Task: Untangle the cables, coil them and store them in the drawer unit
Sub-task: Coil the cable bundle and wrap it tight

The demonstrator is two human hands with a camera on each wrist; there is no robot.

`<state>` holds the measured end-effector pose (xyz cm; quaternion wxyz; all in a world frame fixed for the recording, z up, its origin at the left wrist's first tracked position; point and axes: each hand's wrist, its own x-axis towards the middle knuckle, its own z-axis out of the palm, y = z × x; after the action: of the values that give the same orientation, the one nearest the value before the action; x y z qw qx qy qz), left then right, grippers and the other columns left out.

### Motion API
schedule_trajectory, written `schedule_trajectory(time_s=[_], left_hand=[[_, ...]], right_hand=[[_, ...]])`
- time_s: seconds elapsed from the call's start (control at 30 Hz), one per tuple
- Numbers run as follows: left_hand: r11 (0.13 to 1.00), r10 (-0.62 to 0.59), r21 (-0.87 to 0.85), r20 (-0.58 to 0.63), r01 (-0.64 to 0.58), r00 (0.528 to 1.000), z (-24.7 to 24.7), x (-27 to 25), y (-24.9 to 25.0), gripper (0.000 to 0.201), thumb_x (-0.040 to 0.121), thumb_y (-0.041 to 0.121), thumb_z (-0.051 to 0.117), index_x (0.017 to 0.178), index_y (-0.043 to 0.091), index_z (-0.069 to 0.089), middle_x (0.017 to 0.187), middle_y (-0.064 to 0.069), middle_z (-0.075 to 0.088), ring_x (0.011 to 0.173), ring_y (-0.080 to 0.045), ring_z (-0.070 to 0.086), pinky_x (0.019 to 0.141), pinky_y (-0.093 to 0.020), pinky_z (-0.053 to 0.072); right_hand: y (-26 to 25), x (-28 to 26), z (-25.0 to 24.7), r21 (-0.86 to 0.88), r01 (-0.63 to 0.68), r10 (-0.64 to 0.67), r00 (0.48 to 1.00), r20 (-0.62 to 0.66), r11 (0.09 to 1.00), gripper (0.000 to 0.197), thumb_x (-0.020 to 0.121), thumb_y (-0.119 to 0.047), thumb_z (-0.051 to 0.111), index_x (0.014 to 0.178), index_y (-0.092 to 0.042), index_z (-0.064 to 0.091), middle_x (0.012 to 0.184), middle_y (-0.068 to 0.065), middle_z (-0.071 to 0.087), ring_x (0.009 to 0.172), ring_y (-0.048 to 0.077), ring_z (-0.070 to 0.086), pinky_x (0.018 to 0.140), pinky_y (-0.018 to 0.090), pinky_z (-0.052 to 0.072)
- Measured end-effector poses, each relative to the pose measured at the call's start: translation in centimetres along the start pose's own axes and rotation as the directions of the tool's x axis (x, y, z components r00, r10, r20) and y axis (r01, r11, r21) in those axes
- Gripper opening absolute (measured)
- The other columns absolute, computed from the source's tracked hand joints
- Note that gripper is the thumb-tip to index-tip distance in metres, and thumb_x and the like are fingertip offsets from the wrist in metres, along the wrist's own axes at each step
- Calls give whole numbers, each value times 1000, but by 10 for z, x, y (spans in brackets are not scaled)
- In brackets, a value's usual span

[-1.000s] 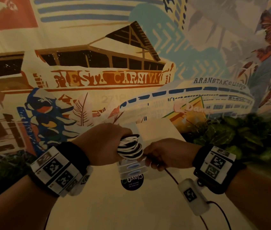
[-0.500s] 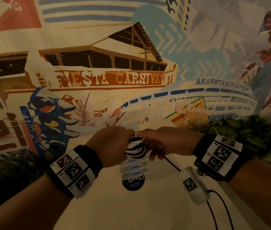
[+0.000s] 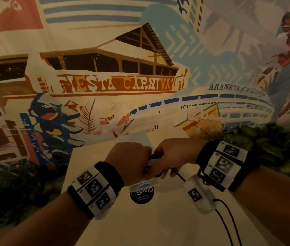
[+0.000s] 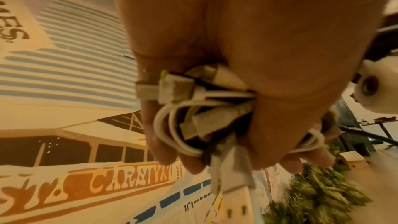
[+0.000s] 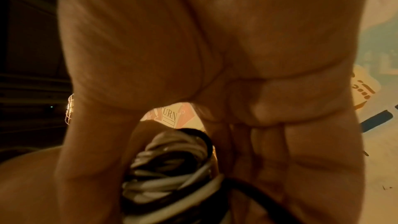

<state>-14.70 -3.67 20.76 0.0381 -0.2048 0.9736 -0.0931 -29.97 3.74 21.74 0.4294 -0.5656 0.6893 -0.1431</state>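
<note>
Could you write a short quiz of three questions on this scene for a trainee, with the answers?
1. True or false: the left hand holds a bundle of coiled cables.
2. What colours are the cables in the bundle? A) red and green B) white and black C) all blue
3. Fill in: the drawer unit stands on the table, right below the two ____.

Key:
1. True; the fingers are curled round the cables.
2. B
3. hands; the right hand meets the left one at the bundle, with a black cable trailing from it.
</note>
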Motion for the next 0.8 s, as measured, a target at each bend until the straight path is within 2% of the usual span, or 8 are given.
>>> schedule_trajectory(time_s=[0.2, 0.33, 0.37, 0.43, 0.53, 0.6, 0.7, 0.8], left_hand=[[1000, 19, 7, -119, -18, 993, -9, 6, 10, 29, 98, 44, 45, 94, 23, 65, 80, 5, 66, 69, -15, 62, 68, -27, 55], [992, -45, -125, -174, 23, 984, -3, 7, 5, 25, 95, 46, 52, 107, 25, 59, 93, 7, 63, 81, -15, 63, 73, -27, 53], [985, -52, -169, -199, 18, 979, -1, 7, 2, 31, 93, 47, 56, 116, 26, 56, 103, 7, 61, 88, -15, 63, 76, -28, 53], [968, -38, -250, -276, -33, 960, 1, 8, -8, 62, 85, 51, 67, 138, 31, 42, 125, 8, 55, 101, -15, 63, 79, -31, 56], [932, -3, -343, -323, -114, 946, -3, 8, -22, 89, 77, 55, 77, 149, 40, 27, 139, 10, 50, 114, -11, 60, 85, -36, 58], [866, 11, -470, -323, -171, 946, -5, 4, -30, 103, 72, 56, 83, 152, 45, 19, 141, 12, 47, 117, -5, 56, 89, -33, 58], [722, -67, -668, -329, -182, 942, -4, -2, -42, 123, 63, 60, 87, 156, 49, 7, 145, 16, 44, 121, -1, 55, 93, -29, 56], [423, -175, -898, -209, -119, 962, 6, -5, -49, 125, 56, 52, 94, 153, 55, 15, 138, 16, 51, 117, -6, 60, 92, -37, 58]], right_hand=[[-12, 8, -3, -129, -50, 49, 999, -15, 990, 19, 78, -26, 85, 91, -19, 72, 85, -1, 71, 85, 18, 72, 67, 25, 59], [-11, 8, 0, -287, -1, -29, 995, -98, 958, 16, 80, -32, 82, 78, -19, 73, 67, -5, 67, 61, 12, 62, 58, 21, 50], [-9, 8, 1, -301, 24, -66, 989, -130, 953, 16, 80, -33, 81, 76, -21, 71, 65, -6, 65, 57, 11, 59, 57, 20, 47], [-6, 7, -1, -272, 67, -113, 981, -158, 960, 15, 81, -33, 79, 80, -20, 72, 65, -6, 65, 56, 9, 59, 58, 21, 48], [1, 3, -8, -87, 121, -134, 977, -165, 989, 15, 83, -24, 78, 72, -23, 67, 57, -9, 63, 50, 3, 57, 58, 21, 48], [6, 0, -12, 25, 162, -155, 973, -171, 987, 23, 84, -17, 77, 67, -26, 64, 54, -9, 60, 50, 4, 56, 59, 20, 48], [13, -6, -16, 159, 243, -214, 961, -175, 957, 37, 88, -12, 71, 56, -28, 63, 57, 0, 56, 53, 10, 54, 61, 22, 47], [22, -6, -14, 279, 316, -275, 945, -177, 907, 24, 87, -12, 68, 65, -8, 59, 66, 15, 53, 59, 19, 51, 64, 28, 44]])
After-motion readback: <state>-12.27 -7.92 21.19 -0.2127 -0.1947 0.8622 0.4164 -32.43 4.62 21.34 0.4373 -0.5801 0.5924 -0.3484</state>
